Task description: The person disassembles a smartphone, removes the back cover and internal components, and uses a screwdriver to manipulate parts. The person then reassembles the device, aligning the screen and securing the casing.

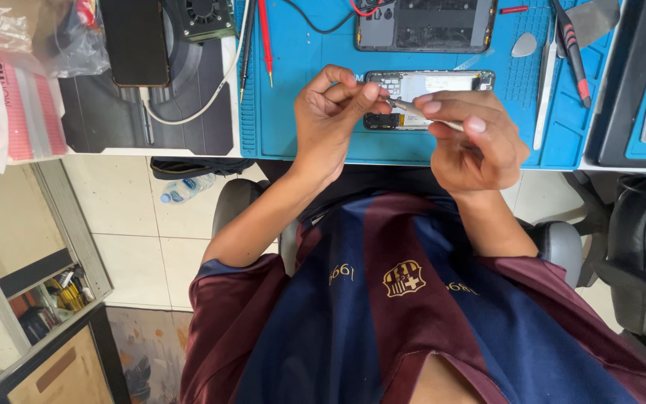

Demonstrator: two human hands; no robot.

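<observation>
My right hand (476,142) holds thin silver tweezers (420,112) that point left. My left hand (330,112) pinches thumb and forefinger at the tweezers' tip; whatever sits between those fingers is too small to make out. Both hands hover just above an opened phone (443,81) without its back cover. The phone lies on a blue work mat (293,112) at the near edge of the table, and my hands partly hide it.
A second opened phone (424,26) lies farther back on the mat, beside red and black test probes (265,41). A black phone (137,41) rests at the left, a red-handled tool (573,52) and metal spudger (544,97) at the right. A water bottle (188,187) lies on the floor.
</observation>
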